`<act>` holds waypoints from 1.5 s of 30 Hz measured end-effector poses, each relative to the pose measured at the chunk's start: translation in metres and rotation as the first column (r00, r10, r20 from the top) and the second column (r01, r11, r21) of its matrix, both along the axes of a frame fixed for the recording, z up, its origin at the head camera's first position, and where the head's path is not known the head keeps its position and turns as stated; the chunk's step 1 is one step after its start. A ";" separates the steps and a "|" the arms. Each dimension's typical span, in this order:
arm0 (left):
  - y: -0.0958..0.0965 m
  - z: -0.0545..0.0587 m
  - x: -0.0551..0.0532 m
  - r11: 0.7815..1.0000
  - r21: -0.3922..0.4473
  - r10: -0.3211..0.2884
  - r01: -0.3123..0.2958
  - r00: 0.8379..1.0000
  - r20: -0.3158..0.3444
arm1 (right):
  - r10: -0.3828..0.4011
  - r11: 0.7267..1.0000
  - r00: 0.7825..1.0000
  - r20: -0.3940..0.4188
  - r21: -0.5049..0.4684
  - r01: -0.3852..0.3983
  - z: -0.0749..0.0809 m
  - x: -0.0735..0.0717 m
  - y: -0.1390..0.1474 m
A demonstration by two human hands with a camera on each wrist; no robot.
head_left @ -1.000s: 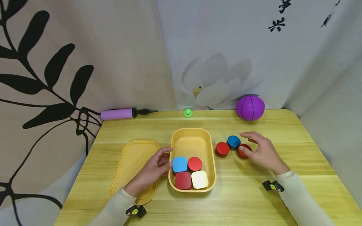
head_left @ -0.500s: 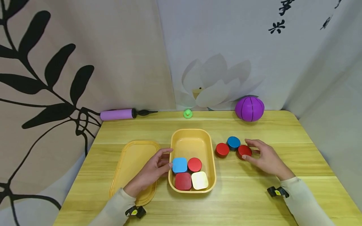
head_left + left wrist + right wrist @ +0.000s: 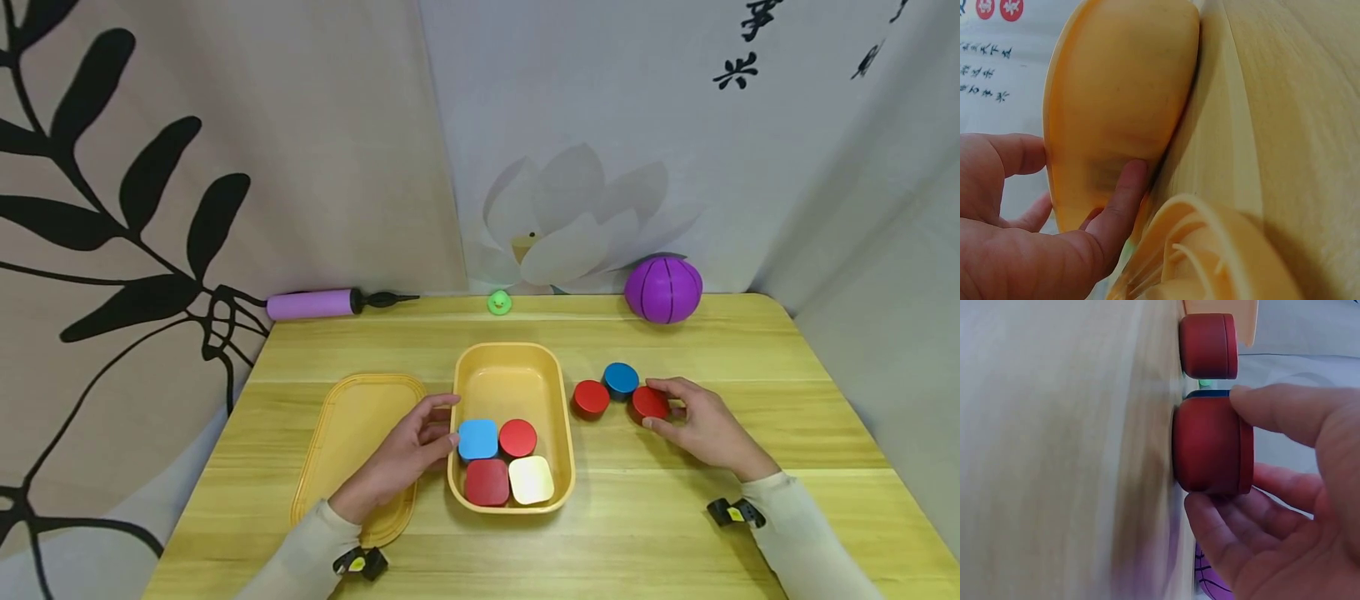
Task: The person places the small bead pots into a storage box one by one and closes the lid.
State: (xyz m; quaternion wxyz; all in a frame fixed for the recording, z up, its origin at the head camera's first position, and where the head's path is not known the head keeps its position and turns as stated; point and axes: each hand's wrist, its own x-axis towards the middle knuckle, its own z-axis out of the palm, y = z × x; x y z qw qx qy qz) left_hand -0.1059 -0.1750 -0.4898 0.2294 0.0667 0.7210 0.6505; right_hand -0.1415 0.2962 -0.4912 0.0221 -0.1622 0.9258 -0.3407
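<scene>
My left hand (image 3: pixel 405 450) touches the left outer wall of a yellow plastic box (image 3: pixel 510 362). In the left wrist view its fingertips rest against the box's wall (image 3: pixel 1125 75) and rim. Inside the box's near half are a blue square tin (image 3: pixel 477 439), a red round tin (image 3: pixel 517 437), a dark red square tin (image 3: pixel 487 482) and a cream square tin (image 3: pixel 531 480). My right hand (image 3: pixel 705 425) grips another lidded red round tin (image 3: pixel 1210 444) between thumb and fingers; it stands on the table. Beside it are a blue round tin (image 3: pixel 621 380) and a red round tin (image 3: pixel 590 399).
The yellow box lid (image 3: pixel 360 433) lies left of the box, partly under my left hand. Along the table's back edge are a purple hand pump (image 3: pixel 311 304), a small green duck toy (image 3: pixel 498 302) and a purple ball (image 3: pixel 663 289). A printed cloth hangs behind.
My right hand has drawn back a little from over the right-hand red tin, then closed in around it from the right side. The left hand has stayed against the box.
</scene>
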 end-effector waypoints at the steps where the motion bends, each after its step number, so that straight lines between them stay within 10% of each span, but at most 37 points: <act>1: 0.000 0.000 0.000 1.000 0.001 -0.001 0.001 1.000 0.000 | 0.001 1.000 1.000 0.000 -0.003 -0.001 0.000 0.000 0.000; 45: 0.001 0.000 -0.001 1.000 -0.006 0.017 -0.017 1.000 0.013 | 0.085 0.982 0.986 -0.144 -0.158 -0.107 0.058 -0.019 -0.079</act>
